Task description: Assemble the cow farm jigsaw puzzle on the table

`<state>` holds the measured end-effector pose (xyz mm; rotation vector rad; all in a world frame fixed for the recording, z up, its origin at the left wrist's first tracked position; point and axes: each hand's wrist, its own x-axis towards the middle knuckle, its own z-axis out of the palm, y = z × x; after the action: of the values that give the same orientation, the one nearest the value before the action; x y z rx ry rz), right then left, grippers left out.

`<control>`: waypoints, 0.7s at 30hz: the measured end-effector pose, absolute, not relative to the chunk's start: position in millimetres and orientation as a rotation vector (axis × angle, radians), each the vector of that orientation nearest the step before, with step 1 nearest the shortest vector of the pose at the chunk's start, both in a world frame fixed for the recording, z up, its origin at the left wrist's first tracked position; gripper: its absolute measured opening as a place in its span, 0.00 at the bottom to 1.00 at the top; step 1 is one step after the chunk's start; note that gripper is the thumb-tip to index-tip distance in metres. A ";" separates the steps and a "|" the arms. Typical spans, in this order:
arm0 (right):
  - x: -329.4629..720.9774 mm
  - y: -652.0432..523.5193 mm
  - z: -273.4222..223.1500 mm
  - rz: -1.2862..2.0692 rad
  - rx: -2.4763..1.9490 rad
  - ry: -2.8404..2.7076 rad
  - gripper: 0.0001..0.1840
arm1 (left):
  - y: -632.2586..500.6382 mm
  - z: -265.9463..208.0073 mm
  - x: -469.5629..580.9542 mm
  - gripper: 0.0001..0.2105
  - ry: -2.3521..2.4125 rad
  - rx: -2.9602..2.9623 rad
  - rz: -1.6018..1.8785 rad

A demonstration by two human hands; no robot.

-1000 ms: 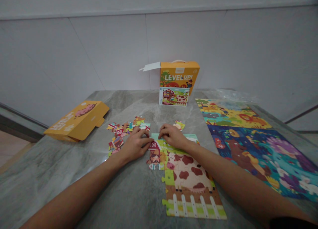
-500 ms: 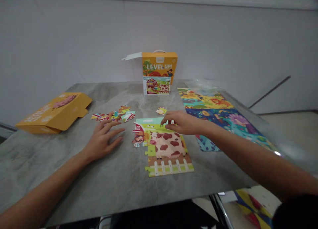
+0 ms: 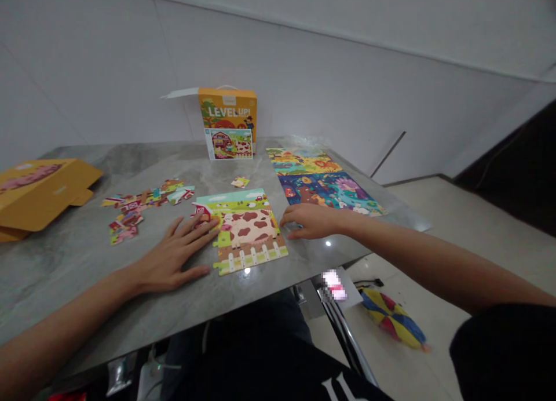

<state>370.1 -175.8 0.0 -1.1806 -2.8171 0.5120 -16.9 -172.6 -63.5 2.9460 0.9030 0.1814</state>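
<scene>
A partly joined jigsaw puzzle (image 3: pixel 254 227) with a spotted cow, a white fence and a green field lies on the grey table. My left hand (image 3: pixel 174 253) rests palm down at its left side, fingers spread, fingertips over the red barn piece (image 3: pixel 200 210). At the puzzle's right edge is my right hand (image 3: pixel 310 218), its fingers bent but apart, with nothing visible in them. Several loose puzzle pieces (image 3: pixel 147 198) lie in a heap farther left, partly overlapping. One single piece (image 3: pixel 240 182) lies just beyond the puzzle's far edge.
An orange "LEVEL UP!" box (image 3: pixel 228 108) stands against the wall, a farm picture card (image 3: pixel 231 144) leaning on its front. Another yellow box (image 3: pixel 47 189) lies at the left. Two finished puzzles, one yellow (image 3: pixel 304 160) and one dark blue (image 3: pixel 334 189), lie at the right.
My right hand has moved off the puzzle's top part to its right edge. The left hand has come to the puzzle's left side. The view has turned to the right.
</scene>
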 end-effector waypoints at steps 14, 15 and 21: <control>269.1 -146.6 -64.5 0.252 -1.025 -2.802 0.42 | -137.6 -76.4 44.6 0.36 1.071 2.841 0.156; 266.7 -147.9 -68.4 0.285 -1.041 -2.797 0.43 | -138.9 -75.4 42.4 0.37 1.077 2.834 0.139; 264.7 -143.6 -70.8 0.323 -1.075 -2.840 0.45 | -136.2 -68.8 31.3 0.41 1.171 2.777 0.128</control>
<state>264.7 -143.6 -70.8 -1.0752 -2.8401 0.3231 31.3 -136.2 -68.8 2.7773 1.1708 0.1279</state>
